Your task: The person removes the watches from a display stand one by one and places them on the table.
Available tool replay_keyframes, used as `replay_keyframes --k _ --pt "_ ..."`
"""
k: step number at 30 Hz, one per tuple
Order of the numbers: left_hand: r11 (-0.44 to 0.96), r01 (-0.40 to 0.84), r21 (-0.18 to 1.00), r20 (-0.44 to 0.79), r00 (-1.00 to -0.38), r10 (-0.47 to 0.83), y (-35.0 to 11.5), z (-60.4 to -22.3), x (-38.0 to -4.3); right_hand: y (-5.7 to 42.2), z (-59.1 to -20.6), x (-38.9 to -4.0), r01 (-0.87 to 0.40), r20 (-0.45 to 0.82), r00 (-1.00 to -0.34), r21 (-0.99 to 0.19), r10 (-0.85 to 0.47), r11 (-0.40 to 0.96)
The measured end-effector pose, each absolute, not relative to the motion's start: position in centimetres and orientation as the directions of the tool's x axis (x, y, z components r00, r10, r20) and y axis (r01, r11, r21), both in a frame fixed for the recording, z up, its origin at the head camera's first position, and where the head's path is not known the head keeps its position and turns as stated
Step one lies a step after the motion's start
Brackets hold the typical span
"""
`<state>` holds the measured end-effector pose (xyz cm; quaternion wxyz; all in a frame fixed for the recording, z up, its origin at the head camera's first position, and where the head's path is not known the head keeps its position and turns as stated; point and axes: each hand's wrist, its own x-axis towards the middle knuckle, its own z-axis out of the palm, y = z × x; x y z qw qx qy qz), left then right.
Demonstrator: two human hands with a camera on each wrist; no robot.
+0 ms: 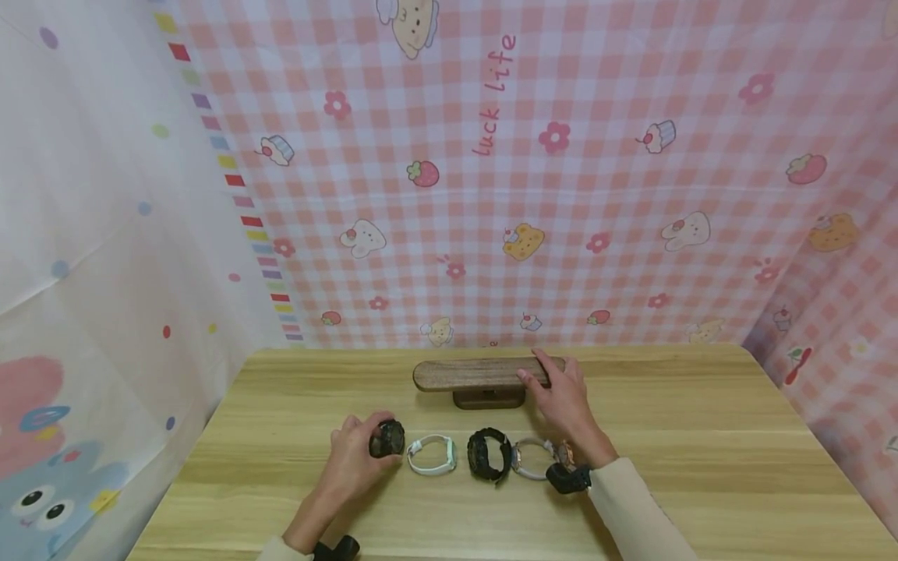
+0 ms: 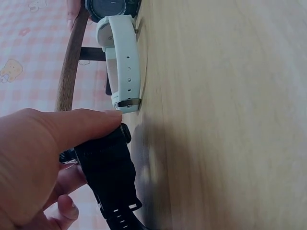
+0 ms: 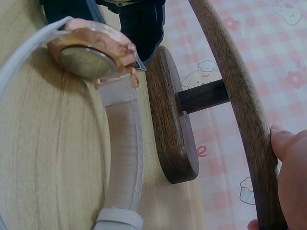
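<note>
My left hand [image 1: 356,458] pinches a black watch [image 1: 387,440] between thumb and fingers at the left of a row of watches. In the left wrist view its black strap [image 2: 108,165] hangs down from the fingers. Just right of it stands a white watch [image 1: 431,470] with its strap fastened in a loop. My right hand [image 1: 563,396] holds the right end of the top bar of a dark wooden watch stand [image 1: 463,375], thumb in front. The right wrist view shows the stand's post and rounded base [image 3: 170,120].
Further right in the row are a chunky black watch [image 1: 479,456] and pale-strapped watches, one with a rose-gold case [image 3: 88,52]. All rest on a wood-grain table [image 1: 701,452]. A pink checked cloth [image 1: 596,187] hangs behind the table, a white one at left.
</note>
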<state>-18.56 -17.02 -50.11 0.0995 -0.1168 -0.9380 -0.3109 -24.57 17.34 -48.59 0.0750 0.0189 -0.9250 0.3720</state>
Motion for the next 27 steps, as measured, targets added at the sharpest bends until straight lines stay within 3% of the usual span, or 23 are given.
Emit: replay_keyframes --k 27 --pt "0.803 0.293 0.519 0.250 -0.950 0.185 -16.74 -50.16 -18.27 17.40 -48.61 -24.34 -0.078 0.129 -0.992 -0.680 0.014 0.729"
